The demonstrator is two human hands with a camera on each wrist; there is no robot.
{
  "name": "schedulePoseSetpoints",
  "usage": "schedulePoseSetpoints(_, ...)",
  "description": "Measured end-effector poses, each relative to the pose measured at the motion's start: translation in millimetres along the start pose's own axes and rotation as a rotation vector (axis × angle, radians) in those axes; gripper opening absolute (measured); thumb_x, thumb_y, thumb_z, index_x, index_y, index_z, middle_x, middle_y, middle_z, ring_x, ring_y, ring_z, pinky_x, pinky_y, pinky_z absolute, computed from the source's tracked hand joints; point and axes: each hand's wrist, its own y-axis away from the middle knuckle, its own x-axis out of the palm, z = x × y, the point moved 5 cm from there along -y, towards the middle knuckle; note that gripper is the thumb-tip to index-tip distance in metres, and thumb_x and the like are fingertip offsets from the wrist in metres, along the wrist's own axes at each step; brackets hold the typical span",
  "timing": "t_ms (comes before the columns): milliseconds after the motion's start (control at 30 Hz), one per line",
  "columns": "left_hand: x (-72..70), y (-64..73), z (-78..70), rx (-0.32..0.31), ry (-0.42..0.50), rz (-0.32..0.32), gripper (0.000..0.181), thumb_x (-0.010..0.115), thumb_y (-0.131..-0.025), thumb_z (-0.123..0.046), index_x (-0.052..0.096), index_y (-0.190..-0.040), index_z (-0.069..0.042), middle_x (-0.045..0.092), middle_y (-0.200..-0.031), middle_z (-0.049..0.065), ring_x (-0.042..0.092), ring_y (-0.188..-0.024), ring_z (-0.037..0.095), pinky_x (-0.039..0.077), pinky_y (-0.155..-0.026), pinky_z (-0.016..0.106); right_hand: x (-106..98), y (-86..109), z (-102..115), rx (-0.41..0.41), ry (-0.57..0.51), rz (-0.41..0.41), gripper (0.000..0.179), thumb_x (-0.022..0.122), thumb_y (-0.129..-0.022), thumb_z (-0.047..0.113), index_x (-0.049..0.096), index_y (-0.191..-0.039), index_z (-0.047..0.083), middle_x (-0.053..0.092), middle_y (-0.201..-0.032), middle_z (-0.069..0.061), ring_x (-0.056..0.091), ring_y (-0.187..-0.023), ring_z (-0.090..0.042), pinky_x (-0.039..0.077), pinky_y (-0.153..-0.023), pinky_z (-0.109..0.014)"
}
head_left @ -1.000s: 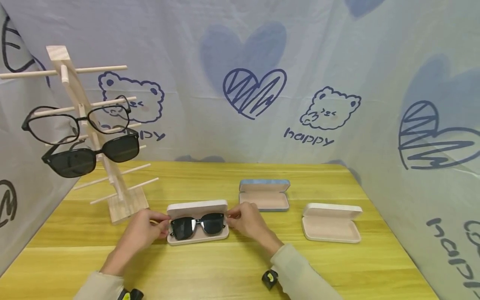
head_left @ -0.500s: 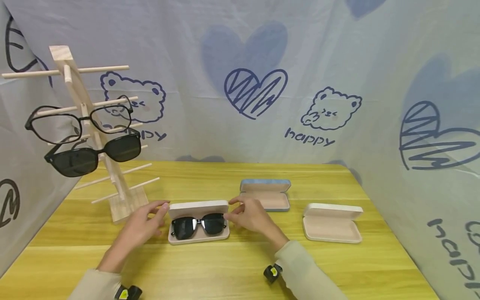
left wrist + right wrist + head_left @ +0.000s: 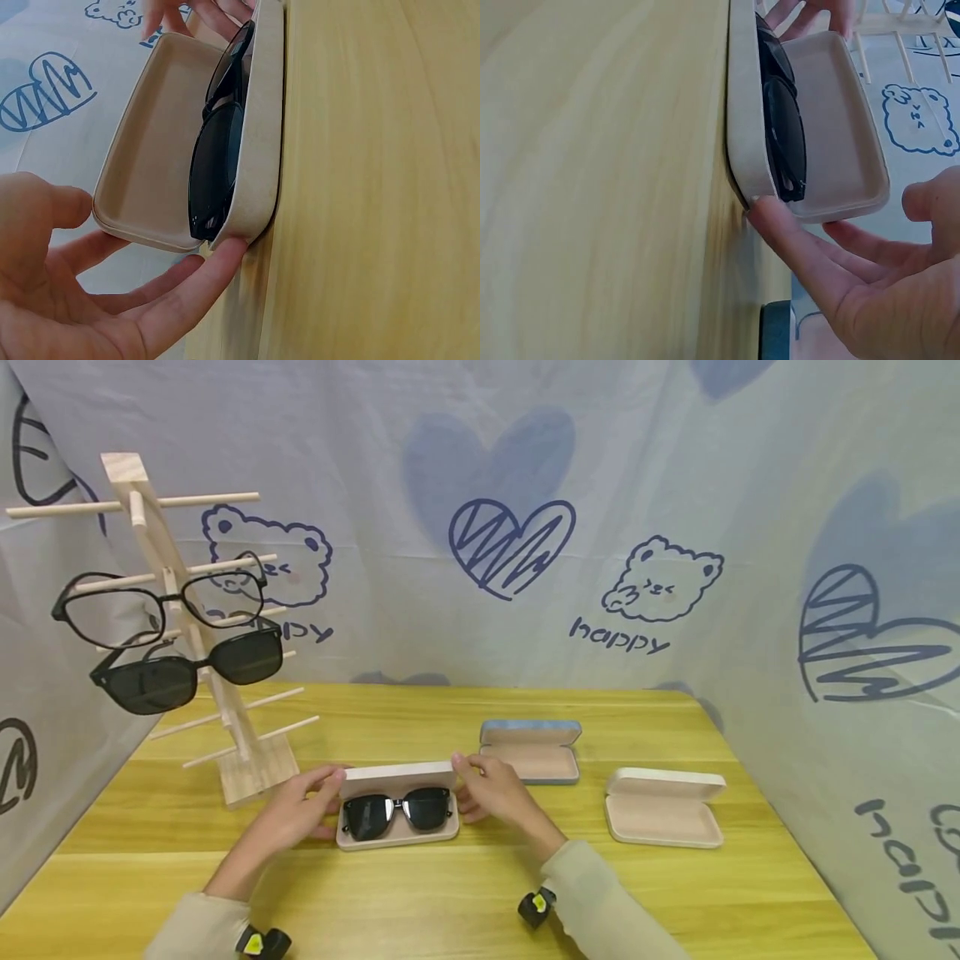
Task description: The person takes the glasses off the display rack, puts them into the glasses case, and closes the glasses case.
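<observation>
An open cream glasses case [image 3: 397,841] stands on the table, its lid raised at the back. Black sunglasses [image 3: 397,812] lie folded inside, lenses toward me. At the case's left end, my left hand [image 3: 296,806] pinches the lid corner between thumb and a finger behind it; another fingertip [image 3: 234,246] presses the base's end. My right hand [image 3: 498,791] is at the opposite end. One fingertip [image 3: 765,206] touches the base there, another reaches behind the lid, and the thumb [image 3: 922,201] stands slightly off the lid's edge.
A wooden display stand [image 3: 255,768] at left bears clear-lens glasses [image 3: 161,597] above another pair of sunglasses [image 3: 150,685]. Behind my right hand an open blue case [image 3: 528,774] stands, and farther right an open cream case [image 3: 663,831]. A printed cloth [image 3: 390,610] hangs behind the table [image 3: 420,902].
Both hands first lay at the case's ends beside the sunglasses, then lifted off with spread fingers. Now they have come back in, thumbs up at the lid's corners. The sunglasses have stayed put.
</observation>
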Motion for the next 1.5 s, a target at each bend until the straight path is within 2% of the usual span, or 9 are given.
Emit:
schedulePoseSetpoints(267, 0.5, -1.3, 0.7, 0.018, -0.007, 0.009, 0.06, 0.041, -0.113, -0.038, 0.039, -0.153, 0.006, 0.039, -0.149, 0.044, 0.065, -0.118, 0.05, 0.067, -0.074, 0.04, 1.5, -1.6, -0.6, 0.026, -0.024, -0.022, 0.048, 0.055, -0.107, 0.044, 0.067, -0.123, 0.001, 0.076, -0.096, -0.022, 0.077, -0.076, -0.027, 0.066, -0.066, -0.038)
schedulePoseSetpoints(567, 0.8, 1.1, 0.3, -0.001, 0.016, 0.015, 0.054, 0.045, -0.112, -0.033, 0.044, -0.151, 0.004, 0.041, -0.149, 0.041, 0.063, -0.122, 0.051, 0.067, -0.075, 0.039, 1.4, -1.4, -1.9, 0.015, -0.011, -0.018, 0.047, 0.058, -0.105, 0.044, 0.067, -0.124, 0.001, 0.076, -0.1, -0.023, 0.078, -0.077, -0.028, 0.066, -0.067, -0.039)
schedulePoseSetpoints(800, 0.4, 1.0, 2.2, -0.009, 0.037, 0.026, 0.056, 0.045, -0.112, -0.034, 0.042, -0.152, 0.004, 0.039, -0.15, 0.041, 0.062, -0.123, 0.052, 0.067, -0.076, 0.04, 2.2, 0.7, 0.2, -0.013, 0.012, -0.012, 0.047, 0.057, -0.106, 0.043, 0.067, -0.127, 0.001, 0.077, -0.101, -0.023, 0.078, -0.077, -0.029, 0.066, -0.067, -0.038)
schedulePoseSetpoints(1067, 0.2, 2.3, 1.3, 0.002, 0.053, 0.037, 0.053, 0.046, -0.112, -0.033, 0.045, -0.149, 0.005, 0.042, -0.146, 0.041, 0.061, -0.123, 0.054, 0.067, -0.076, 0.041, 1.3, 0.1, -1.3, -0.019, 0.009, 0.004, 0.048, 0.058, -0.106, 0.041, 0.065, -0.131, 0.001, 0.076, -0.102, -0.023, 0.078, -0.081, -0.028, 0.067, -0.071, -0.037)
schedulePoseSetpoints(1300, 0.4, 2.8, 0.5, 0.02, 0.088, 0.039, 0.038, 0.05, -0.11, -0.023, 0.055, -0.137, 0.005, 0.054, -0.135, 0.035, 0.066, -0.118, 0.047, 0.067, -0.077, 0.042, 1.0, 3.6, 0.0, -0.036, -0.006, 0.037, 0.048, 0.057, -0.107, 0.037, 0.061, -0.134, -0.002, 0.076, -0.106, -0.026, 0.078, -0.09, -0.033, 0.067, -0.075, -0.04)
schedulePoseSetpoints(1500, 1.5, 3.3, 3.0, 0.049, 0.091, 0.04, 0.031, 0.052, -0.108, -0.013, 0.059, -0.132, 0.004, 0.058, -0.127, 0.03, 0.067, -0.114, 0.04, 0.066, -0.079, 0.042, 1.1, 4.2, 1.5, -0.045, -0.016, 0.055, 0.039, 0.058, -0.107, 0.027, 0.062, -0.128, -0.005, 0.075, -0.107, -0.029, 0.077, -0.092, -0.036, 0.066, -0.078, -0.042)
